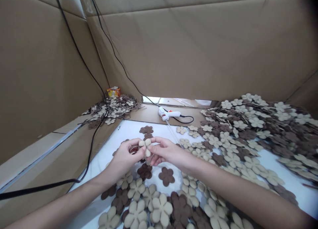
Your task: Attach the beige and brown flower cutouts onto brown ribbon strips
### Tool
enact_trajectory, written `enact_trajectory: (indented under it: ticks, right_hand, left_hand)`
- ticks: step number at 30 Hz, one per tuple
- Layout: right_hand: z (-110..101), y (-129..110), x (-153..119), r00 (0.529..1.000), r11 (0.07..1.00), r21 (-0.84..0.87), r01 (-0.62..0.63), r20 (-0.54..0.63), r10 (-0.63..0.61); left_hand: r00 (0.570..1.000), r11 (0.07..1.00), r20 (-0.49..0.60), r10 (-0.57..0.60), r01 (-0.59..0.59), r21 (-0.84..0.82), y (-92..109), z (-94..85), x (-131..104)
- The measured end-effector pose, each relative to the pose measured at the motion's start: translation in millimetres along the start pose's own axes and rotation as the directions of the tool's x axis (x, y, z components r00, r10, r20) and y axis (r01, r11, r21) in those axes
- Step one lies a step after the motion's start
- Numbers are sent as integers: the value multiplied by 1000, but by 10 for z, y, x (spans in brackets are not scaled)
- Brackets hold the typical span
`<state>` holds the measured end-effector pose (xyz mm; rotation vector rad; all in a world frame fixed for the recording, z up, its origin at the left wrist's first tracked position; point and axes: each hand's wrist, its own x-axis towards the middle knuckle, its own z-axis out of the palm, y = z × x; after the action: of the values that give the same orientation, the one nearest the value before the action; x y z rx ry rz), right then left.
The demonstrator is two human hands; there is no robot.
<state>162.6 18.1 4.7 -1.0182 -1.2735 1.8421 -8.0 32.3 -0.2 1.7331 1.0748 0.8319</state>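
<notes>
A cream fabric flower point(146, 144) is pinched between the fingers of both hands, above the white work surface. My left hand point(132, 152) grips it from the left, with a thin cord or stem curving by its fingers. On the other side my right hand point(162, 151) has thumb and fingers closed on the flower's edge. Part of the flower is hidden behind the fingertips. Just below the hands lie a dark brown flower point(166, 176) and a second brown flower point(144, 171). Another brown flower point(146, 129) rests beyond them.
A white glue gun point(169, 114) with a black cord lies behind the hands. Large piles of cream and brown flowers point(248, 123) cover the right side. More flowers with stems point(111, 109) sit far left near an orange packet point(113, 91). A black cable point(93, 136) crosses the left; cardboard walls point(198, 50) surround everything.
</notes>
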Motion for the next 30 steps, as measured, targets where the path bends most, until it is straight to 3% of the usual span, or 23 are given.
enact_trajectory:
  ticks: [11, 22, 26, 30]
  right_hand:
    - [57, 24, -7, 999, 999, 40, -4, -34, 5]
    - [20, 195, 51, 998, 994, 91, 59, -16, -58]
    - [-7, 229, 74, 987, 986, -41, 160, 5, -160]
    - [-52, 248, 59, 952, 918, -267, 295, 1, -305]
  left_hand:
    - [999, 1000, -36, 5, -5, -11, 4, -1, 4]
    - [1000, 999, 14, -18, 19, -30, -79, -46, 50]
    - [1000, 1000, 25, -17, 17, -17, -30, -59, 37]
    - [999, 1000, 42, -4, 5, -8, 24, -60, 8]
